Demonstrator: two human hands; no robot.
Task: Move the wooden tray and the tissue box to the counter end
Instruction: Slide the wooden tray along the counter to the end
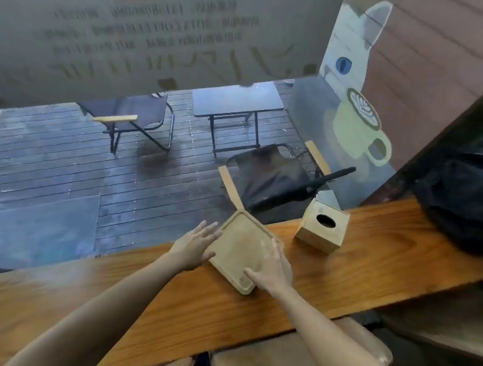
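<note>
A pale wooden tray lies flat on the brown wooden counter, turned at an angle, its far corner at the window. My left hand lies against its left edge, fingers spread and flat. My right hand rests on the tray's right near edge, thumb on the tray's surface and fingers over the rim. A square wooden tissue box with an oval hole on top stands to the right of the tray, a short gap between them.
A dark bag sits on the counter at the far right. A window pane runs along the counter's back edge; folding chairs and a table stand on the deck outside. Padded stool seats are below the counter's near edge.
</note>
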